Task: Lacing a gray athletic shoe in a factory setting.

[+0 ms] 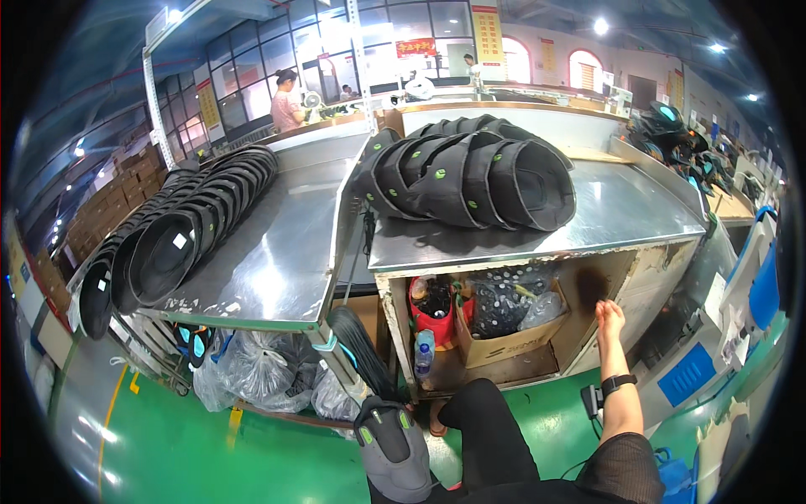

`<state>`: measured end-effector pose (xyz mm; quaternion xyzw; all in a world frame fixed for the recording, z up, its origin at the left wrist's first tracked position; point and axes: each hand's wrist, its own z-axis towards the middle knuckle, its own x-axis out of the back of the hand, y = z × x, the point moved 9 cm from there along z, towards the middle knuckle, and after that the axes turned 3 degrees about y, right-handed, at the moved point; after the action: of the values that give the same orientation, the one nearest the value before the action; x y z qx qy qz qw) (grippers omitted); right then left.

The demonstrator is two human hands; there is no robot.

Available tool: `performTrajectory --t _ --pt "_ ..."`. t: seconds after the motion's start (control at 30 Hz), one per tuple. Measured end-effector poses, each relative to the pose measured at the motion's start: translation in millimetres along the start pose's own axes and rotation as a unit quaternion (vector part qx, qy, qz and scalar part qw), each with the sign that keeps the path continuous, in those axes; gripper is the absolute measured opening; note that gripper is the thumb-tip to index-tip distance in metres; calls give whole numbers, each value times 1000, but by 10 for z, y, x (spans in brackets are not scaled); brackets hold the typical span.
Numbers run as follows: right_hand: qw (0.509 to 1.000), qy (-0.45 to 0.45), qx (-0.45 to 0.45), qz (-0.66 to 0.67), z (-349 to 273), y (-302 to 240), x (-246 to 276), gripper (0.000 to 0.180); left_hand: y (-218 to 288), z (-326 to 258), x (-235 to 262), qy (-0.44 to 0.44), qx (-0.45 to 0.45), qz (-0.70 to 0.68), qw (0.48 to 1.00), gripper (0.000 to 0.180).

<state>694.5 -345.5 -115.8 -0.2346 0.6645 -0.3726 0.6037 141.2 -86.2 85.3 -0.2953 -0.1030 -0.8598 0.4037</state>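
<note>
My right arm reaches forward at the lower right, a dark strap around its wrist. My right hand (610, 319) is in front of the cabinet side below the right worktop, with its fingers loosely bent and nothing visible in them. My left hand is out of sight. Close to my body on the left is a long nested stack of dark shoe uppers (391, 449). The nearest upper is grey and black with green tabs, and the stack runs up past the metal table leg. What supports it is hidden.
Nested black uppers lie on the left metal table (290, 227) and the right worktop (621, 206). Underneath are a cardboard box (512, 343), a red bag (432, 323), a bottle (424, 353) and plastic bags (260, 370). Blue-and-white equipment (688, 382) stands at right. People work farther back.
</note>
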Motion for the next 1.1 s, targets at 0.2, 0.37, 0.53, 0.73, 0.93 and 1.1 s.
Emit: performTrajectory --t 0.2,0.37,0.53,0.73,0.93,1.1 --pt "808 -497 -204 -242 -2776 638 -1856 31 -845 -449 -532 6 472 -490 733 19" --pt "505 -825 -245 -72 -6227 652 -2284 59 -2035 -1586 -1003 36 633 -742 217 18" --pt "238 -861 -443 -74 -6910 230 -2008 45 -2692 -775 -254 158 491 -821 243 14" --pt "411 -615 -645 -192 -4518 772 -1447 29 -5337 -3504 233 411 708 -496 289 22" --pt "734 -381 -558 -71 -2311 350 -1283 20 -5759 -5007 905 605 -222 -463 -608 35" --pt "865 -198 -448 106 -1098 794 -947 37 -5467 -5731 1035 689 -231 -432 -534 32"
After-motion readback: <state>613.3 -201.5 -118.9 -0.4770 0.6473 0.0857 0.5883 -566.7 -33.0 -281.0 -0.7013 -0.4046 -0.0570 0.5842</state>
